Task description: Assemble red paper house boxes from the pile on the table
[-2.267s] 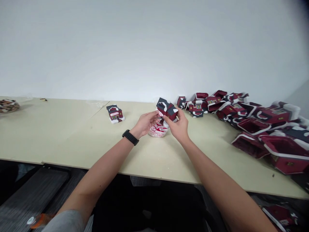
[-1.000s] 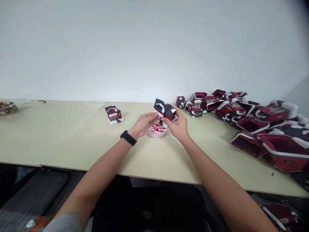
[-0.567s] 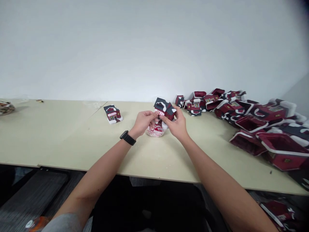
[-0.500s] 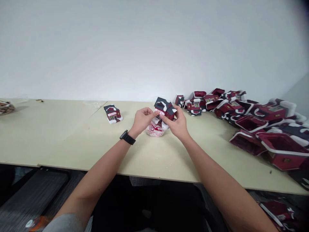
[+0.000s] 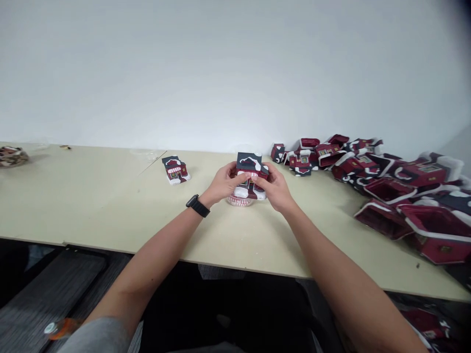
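Note:
A small red house-shaped box point(image 5: 249, 172) with a dark, snow-patched roof is held upright between both my hands, just above the table. My left hand point(image 5: 224, 182), with a black watch on its wrist, grips the box's left side. My right hand point(image 5: 276, 188) grips its right side, fingers curled round it. Under the box a red-and-white round object point(image 5: 239, 200) rests on the table, mostly hidden by the box and my hands.
Another small house box point(image 5: 175, 169) lies on the beige table point(image 5: 91, 196) to the left. A pile of several red and dark house boxes point(image 5: 386, 181) fills the table's right side. A small dish point(image 5: 13, 157) sits far left. A white wall stands behind.
The house box was tilted in my hands; it now stands upright, roof on top, and sits lower. Both hands have closed in on its sides.

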`<state>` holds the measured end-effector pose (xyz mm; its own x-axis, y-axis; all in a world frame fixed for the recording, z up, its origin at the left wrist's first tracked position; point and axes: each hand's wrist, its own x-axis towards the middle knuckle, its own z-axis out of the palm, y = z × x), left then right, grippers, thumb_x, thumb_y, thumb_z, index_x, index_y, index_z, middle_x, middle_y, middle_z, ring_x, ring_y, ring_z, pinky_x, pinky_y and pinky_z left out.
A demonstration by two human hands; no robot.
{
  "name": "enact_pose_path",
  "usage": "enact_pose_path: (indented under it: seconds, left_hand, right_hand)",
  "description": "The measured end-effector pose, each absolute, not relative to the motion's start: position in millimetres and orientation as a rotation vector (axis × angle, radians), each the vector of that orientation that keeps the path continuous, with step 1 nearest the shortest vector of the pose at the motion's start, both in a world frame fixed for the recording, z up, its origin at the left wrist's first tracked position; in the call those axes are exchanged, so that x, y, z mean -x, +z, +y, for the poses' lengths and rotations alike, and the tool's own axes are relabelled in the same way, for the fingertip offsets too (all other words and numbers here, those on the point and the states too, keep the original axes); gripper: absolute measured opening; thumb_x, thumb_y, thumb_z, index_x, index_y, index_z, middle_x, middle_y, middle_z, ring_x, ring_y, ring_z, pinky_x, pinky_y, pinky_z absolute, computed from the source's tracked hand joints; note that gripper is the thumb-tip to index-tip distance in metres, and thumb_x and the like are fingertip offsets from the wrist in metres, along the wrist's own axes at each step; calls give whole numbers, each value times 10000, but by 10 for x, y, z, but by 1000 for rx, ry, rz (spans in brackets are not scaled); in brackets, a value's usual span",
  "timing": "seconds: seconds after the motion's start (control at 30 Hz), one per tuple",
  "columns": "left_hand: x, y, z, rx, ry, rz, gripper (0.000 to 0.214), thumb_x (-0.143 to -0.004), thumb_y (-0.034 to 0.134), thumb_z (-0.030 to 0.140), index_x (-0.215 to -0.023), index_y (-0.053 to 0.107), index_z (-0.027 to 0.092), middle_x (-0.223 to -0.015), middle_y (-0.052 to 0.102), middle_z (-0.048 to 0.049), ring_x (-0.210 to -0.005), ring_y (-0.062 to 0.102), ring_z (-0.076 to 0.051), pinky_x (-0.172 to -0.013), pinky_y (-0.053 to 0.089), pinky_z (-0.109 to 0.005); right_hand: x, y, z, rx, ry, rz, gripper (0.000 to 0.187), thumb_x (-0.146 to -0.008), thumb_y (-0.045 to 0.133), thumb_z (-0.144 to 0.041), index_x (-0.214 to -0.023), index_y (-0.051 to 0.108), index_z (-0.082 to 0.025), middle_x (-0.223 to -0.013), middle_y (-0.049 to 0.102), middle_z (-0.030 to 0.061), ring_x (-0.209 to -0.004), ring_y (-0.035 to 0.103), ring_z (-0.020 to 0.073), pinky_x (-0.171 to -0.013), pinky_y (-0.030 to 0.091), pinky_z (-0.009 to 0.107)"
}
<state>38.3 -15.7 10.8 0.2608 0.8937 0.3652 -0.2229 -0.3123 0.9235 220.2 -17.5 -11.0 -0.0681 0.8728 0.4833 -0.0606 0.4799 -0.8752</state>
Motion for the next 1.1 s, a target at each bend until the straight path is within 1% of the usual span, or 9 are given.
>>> enact_pose_path:
  seconds: [0.13, 0.3, 0.47, 0.57, 0.77, 0.87, 0.93, 1.03, 1.1]
  left_hand:
    - [-393, 127, -188, -1447, 1316, 640, 525, -691, 993, 442, -1048, 750, 143, -1050, 776, -103, -964, 687, -218, -885, 512, -312]
    - [-381, 160, -201, -1457, 1258, 632, 535, -698, 987, 451, -1059, 754, 133, -1068, 775, -113, -971, 691, -224, -888, 518, -320]
    - [-377, 149, -205, -1434, 1281, 590, 586, -669, 1013, 375, -1143, 731, 176, -1211, 754, -115, -1117, 686, -255, -985, 516, -349]
    - [-345, 137, -187, -1498, 1241, 622, 588, -656, 1021, 299, -1155, 731, 183, -1260, 736, -131, -1143, 677, -258, -1031, 501, -376]
    - [-207, 103, -75, -1656, 1144, 672, 540, -751, 963, 397, -1170, 713, 164, -1268, 725, -155, -1108, 684, -262, -1003, 519, -417]
    - [-159, 100, -46, -1682, 1122, 711, 579, -709, 985, 434, -1134, 707, 156, -1197, 742, -145, -1057, 694, -258, -949, 537, -413]
    - [-154, 108, -55, -1686, 1184, 751, 584, -691, 992, 439, -1113, 705, 155, -1177, 748, -139, -1035, 694, -248, -931, 538, -400]
    - [-178, 122, -63, -1670, 1366, 782, 560, -719, 972, 450, -1115, 701, 162, -1183, 757, -139, -1033, 693, -241, -931, 532, -390]
    - [-180, 131, -22, -1600, 1560, 788, 541, -745, 952, 465, -1117, 693, 171, -1178, 760, -134, -1056, 690, -243, -949, 529, -390]
  right_hand:
    - [-2230, -80, -184, 750, 905, -1433, 526, -685, 907, -604, -998, 672, -253, -893, 713, -6, -809, 660, 210, -744, 593, 362]
    - [-2249, -71, -187, 759, 889, -1449, 505, -707, 902, -604, -999, 694, -247, -895, 722, 3, -808, 655, 213, -720, 581, 349]
    - [-2216, -84, -171, 736, 860, -1367, 529, -733, 894, -603, -1085, 696, -260, -1024, 761, 30, -935, 702, 249, -852, 611, 403]
    - [-2213, -87, -160, 722, 845, -1300, 550, -709, 918, -601, -1085, 700, -265, -1046, 766, 38, -957, 711, 258, -882, 618, 423]
    - [-2206, -87, -198, 711, 914, -1318, 604, -690, 957, -565, -1160, 700, -287, -1105, 768, 39, -990, 721, 254, -880, 628, 412]
    - [-2205, -97, -217, 721, 927, -1327, 623, -713, 955, -555, -1209, 674, -305, -1159, 762, 40, -1046, 726, 258, -893, 633, 403]
    - [-2221, -111, -211, 712, 914, -1334, 622, -768, 914, -567, -1272, 641, -325, -1224, 749, 50, -1114, 719, 266, -925, 628, 409]
    - [-2270, -139, -175, 685, 891, -1294, 634, -872, 799, -584, -1414, 526, -403, -1368, 689, 46, -1221, 691, 266, -975, 613, 444]
    - [-2310, -154, -145, 684, 872, -1248, 642, -906, 743, -567, -1464, 446, -456, -1433, 636, 29, -1262, 674, 257, -998, 604, 471]
